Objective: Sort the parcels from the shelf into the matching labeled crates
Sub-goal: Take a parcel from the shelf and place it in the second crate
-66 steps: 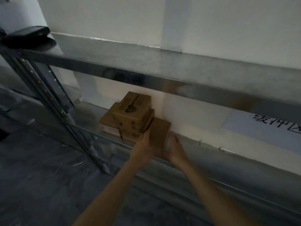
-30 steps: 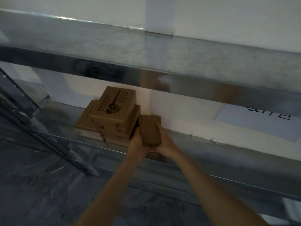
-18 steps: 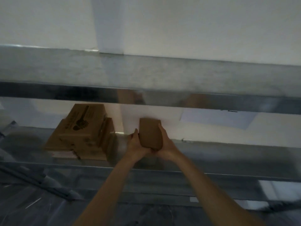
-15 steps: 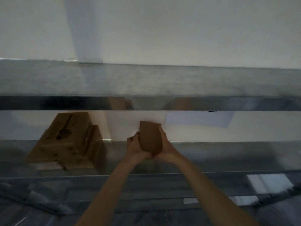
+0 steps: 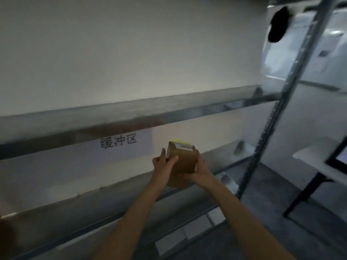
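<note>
At the shelf point(image 5: 131, 117): one parcel point(image 5: 181, 162) held clear — left hand point(image 5: 163, 166) and right hand point(image 5: 200, 170) both clasp it.
To do: its matching crate (none in sight).

Hands point(image 5: 163, 164) gripping parcel point(image 5: 183, 162), shelf point(image 5: 112, 119) behind

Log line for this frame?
parcel: held before shelf, white label up; left hand: grips parcel; right hand: grips parcel

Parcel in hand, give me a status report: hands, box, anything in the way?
Left hand and right hand grip the parcel. White label faces up. Nothing blocking seen; no crate in view.
</note>
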The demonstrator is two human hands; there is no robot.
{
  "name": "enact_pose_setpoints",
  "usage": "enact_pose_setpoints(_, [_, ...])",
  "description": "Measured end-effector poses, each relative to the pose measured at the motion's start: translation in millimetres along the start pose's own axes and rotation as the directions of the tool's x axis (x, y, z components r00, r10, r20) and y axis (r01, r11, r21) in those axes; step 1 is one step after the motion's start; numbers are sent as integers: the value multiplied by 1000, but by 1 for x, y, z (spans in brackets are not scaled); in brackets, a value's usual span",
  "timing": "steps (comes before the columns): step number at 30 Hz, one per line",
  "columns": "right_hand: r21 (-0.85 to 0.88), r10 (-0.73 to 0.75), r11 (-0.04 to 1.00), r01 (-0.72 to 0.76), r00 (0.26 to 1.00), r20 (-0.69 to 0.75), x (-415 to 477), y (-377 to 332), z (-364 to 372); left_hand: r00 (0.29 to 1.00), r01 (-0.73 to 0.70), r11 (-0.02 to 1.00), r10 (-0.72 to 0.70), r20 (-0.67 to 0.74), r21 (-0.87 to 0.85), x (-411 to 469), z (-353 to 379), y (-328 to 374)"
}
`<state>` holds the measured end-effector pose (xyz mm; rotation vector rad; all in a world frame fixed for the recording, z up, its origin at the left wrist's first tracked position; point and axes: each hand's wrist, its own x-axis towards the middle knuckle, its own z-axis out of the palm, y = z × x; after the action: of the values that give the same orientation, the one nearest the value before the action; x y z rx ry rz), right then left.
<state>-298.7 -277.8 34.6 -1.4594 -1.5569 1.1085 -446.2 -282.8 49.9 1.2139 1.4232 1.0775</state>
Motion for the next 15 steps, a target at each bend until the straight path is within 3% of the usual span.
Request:
enact_pose_setpoints(6, [21, -131, 990, 141, 954, -269, -64, 15, -184, 966, -159, 979, 181, 184, -130, -33, 173, 74])
enact_pose_setpoints(11, [-59, -201, 978, 201, 824, -530, -131, 42, -307, 890, -223, 928, 319, 327, -298, -73, 299, 120])
enact_pose_setpoints(15, [-73, -186, 980, 187, 705, -685, -184, 72, -382, 790, -326, 903, 423, 443, -281, -95, 389, 136])
